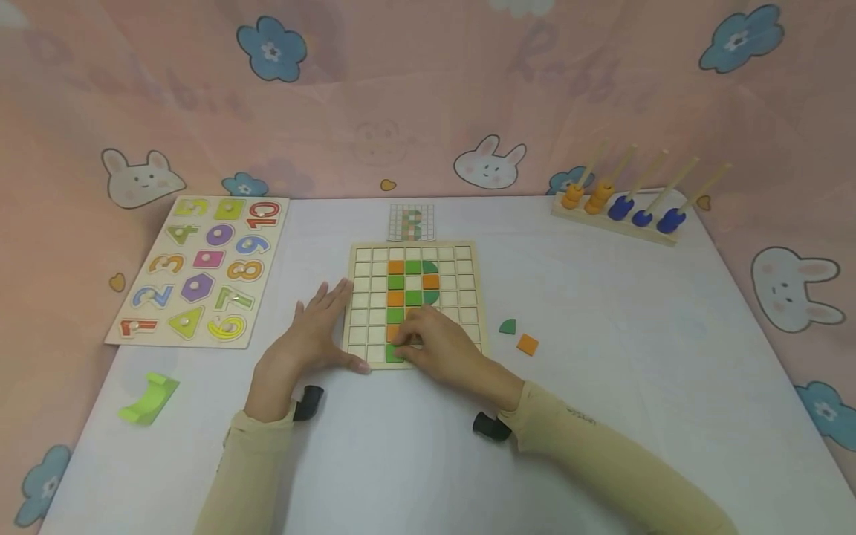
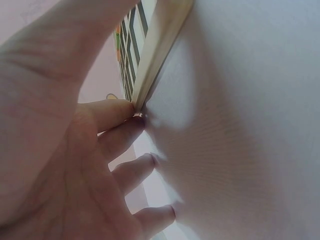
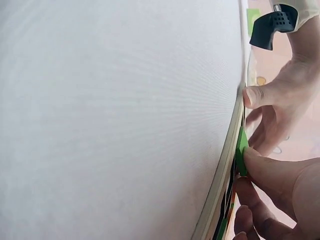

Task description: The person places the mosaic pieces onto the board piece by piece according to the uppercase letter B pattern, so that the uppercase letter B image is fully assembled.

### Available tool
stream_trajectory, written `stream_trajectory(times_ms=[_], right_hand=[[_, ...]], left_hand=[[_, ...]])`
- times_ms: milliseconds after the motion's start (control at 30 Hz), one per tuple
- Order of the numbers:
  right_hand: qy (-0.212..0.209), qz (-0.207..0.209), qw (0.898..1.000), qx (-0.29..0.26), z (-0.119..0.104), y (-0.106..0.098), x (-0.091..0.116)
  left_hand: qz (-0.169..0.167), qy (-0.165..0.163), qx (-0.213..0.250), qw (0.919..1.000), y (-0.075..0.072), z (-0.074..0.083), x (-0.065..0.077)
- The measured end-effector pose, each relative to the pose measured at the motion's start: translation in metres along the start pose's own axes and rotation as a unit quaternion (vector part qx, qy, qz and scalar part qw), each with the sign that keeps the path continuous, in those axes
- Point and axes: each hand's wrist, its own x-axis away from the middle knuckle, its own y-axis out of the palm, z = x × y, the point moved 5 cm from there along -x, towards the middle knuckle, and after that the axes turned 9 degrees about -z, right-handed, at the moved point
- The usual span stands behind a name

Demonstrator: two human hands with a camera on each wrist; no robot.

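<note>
A wooden grid board (image 1: 481,319) lies on the white table, with orange and green tiles set in its cells. My left hand (image 1: 304,334) rests at the board's left side, fingers spread, thumb by the near left corner. In the left wrist view, fingertips of the left hand (image 2: 75,165) touch the board's edge (image 2: 155,55). My right hand (image 1: 441,349) reaches over the lower cells. Its thumb and finger pinch a green square tile (image 3: 241,152), tilted over the board's near edge in the right wrist view. The right hand hides part of the grid.
A small pattern card (image 1: 412,221) lies behind the board. Right of the board are a green quarter-round tile (image 1: 508,326) and an orange square tile (image 1: 527,344). A number puzzle (image 1: 200,297) and a green curved block (image 1: 150,399) lie left. A peg counting stand (image 1: 615,215) stands back right.
</note>
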Motion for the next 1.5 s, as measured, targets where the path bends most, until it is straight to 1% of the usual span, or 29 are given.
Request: stream_trajectory(times_ms=[200,367,500,667,900,1067,1200,1300,1500], right_hand=[[0.013,0.013,1.0,0.016,0.002,-0.002,0.0],[0.028,0.008,0.999,0.021,0.011,-0.008,0.009],[0.024,0.002,1.0,0.016,0.027,-0.018,0.023],[0.015,-0.002,1.0,0.001,0.053,-0.037,0.043],[0.05,-0.033,0.998,0.014,0.087,-0.06,0.067],[0.063,-0.059,0.996,0.006,0.1,-0.071,0.079],[0.076,-0.069,0.995,-0.004,0.107,-0.075,0.087],[0.078,-0.066,0.995,-0.009,0.112,-0.078,0.092],[0.054,-0.04,0.998,-0.019,0.117,-0.084,0.098]], left_hand=[[0.002,0.0,-0.003,1.0,0.0,0.0,0.0],[0.002,-0.005,-0.003,1.0,0.001,0.002,0.0],[0.002,-0.009,-0.005,0.9999,0.001,0.002,0.0],[0.001,-0.006,-0.004,1.0,0.0,0.002,0.0],[-0.002,-0.006,0.0,1.0,0.0,0.003,0.001],[-0.001,-0.003,0.001,1.0,0.0,0.002,0.002],[-0.002,-0.001,0.001,1.0,0.0,0.002,0.002],[-0.002,0.0,0.001,1.0,0.0,0.002,0.002],[0.0,0.001,-0.002,1.0,0.0,0.002,0.002]])
